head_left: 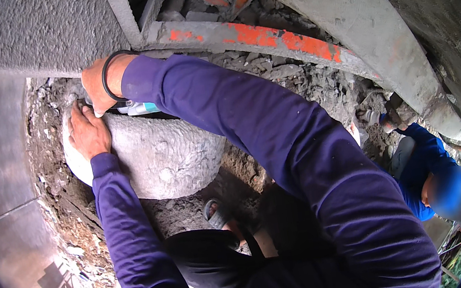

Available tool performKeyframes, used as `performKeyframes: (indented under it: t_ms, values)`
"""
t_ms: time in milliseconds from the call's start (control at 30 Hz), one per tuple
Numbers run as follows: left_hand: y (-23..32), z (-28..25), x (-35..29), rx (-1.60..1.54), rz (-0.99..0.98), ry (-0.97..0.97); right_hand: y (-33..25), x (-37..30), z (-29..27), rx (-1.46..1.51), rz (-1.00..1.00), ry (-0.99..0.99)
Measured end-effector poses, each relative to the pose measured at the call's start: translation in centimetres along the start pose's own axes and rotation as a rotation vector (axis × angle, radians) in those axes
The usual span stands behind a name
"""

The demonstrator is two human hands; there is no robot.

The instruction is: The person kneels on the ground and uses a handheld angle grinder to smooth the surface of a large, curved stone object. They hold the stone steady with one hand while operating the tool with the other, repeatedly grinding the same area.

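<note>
Grinding looks under way: the right hand [99, 85] is clenched on a teal-bodied power tool [135, 106] at the top edge of the rounded concrete block [162, 153]. The left hand [88, 132] lies flat on it, fingers released (steadying, probably). Next calls for a firm brace.

There is one view only, from the wearer's head, looking steeply down and forward along both purple sleeves. It sits close: the left hand [89, 133] and right hand [99, 85] meet on a grey rounded stone [162, 159] at upper left of the frame. Fisheye bending curves the concrete beam [342, 18] across the upper right.
</note>
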State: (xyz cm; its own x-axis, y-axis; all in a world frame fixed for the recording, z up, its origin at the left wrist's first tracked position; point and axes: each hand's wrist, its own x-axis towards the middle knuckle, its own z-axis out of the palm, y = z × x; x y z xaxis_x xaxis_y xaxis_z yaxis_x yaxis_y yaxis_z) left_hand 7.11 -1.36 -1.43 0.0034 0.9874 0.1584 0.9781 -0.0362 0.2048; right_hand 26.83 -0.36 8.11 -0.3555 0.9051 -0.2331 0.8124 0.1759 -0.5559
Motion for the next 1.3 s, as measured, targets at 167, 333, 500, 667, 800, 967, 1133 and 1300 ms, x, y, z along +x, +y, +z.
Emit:
performKeyframes:
  t_ms: [167, 333, 500, 667, 800, 967, 1133, 1300]
  values:
    - [-0.5, 0.4, 0.3, 0.020, 0.021, 0.013, 0.2, -0.4, 0.4, 0.035, -0.013, -0.004]
    - [-0.7, 0.5, 0.3, 0.014, 0.029, 0.016, 0.7, -1.6, 0.5, 0.037, -0.022, 0.011]
    - [-0.9, 0.7, 0.5, 0.029, 0.035, 0.019, 1.5, -3.2, 0.5, 0.079, -0.030, 0.022]
    - [-1.3, 1.0, 0.5, 0.040, 0.048, 0.041, 1.6, -4.0, 0.5, 0.092, -0.025, 0.037]
    - [-0.7, 1.0, 0.6, 0.021, 0.042, 0.043, 1.4, -3.1, 1.1, 0.073, -0.002, 0.035]
    - [-0.7, 0.6, 0.6, 0.013, 0.013, 0.012, 0.4, -2.2, 1.0, 0.038, 0.004, 0.001]
    - [-0.8, 0.6, 0.5, 0.034, 0.020, 0.019, 2.0, -5.3, 2.3, 0.126, -0.062, 0.132]
    - [-1.0, 0.4, 0.6, 0.014, 0.020, 0.015, 3.5, -9.6, 2.1, 0.165, 0.005, 0.113]
